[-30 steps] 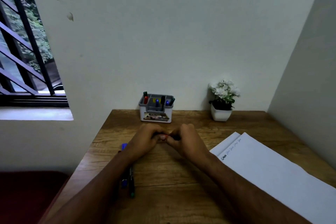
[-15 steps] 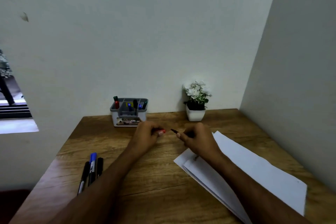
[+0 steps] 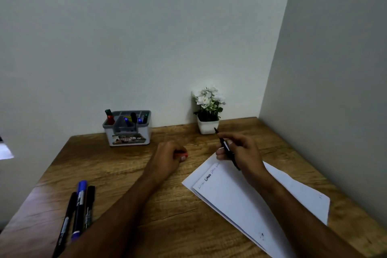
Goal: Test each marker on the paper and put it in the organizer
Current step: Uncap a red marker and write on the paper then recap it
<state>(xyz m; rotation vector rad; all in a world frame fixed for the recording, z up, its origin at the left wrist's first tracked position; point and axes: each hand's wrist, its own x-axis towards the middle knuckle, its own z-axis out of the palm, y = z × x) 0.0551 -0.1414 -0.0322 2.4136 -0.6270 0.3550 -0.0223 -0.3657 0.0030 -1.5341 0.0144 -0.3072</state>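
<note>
Marker pinched in right hand fingers, tip up; left hand grips red cap.

A single wide-angle view looks from the person's head, forward and down across the tabletop toward a room corner. Walls fill the upper half of the frame. Both forearms enter from the bottom edge, close to the lens. The organizer and flowerpot sit farther off, mid-frame against the back wall.
</note>
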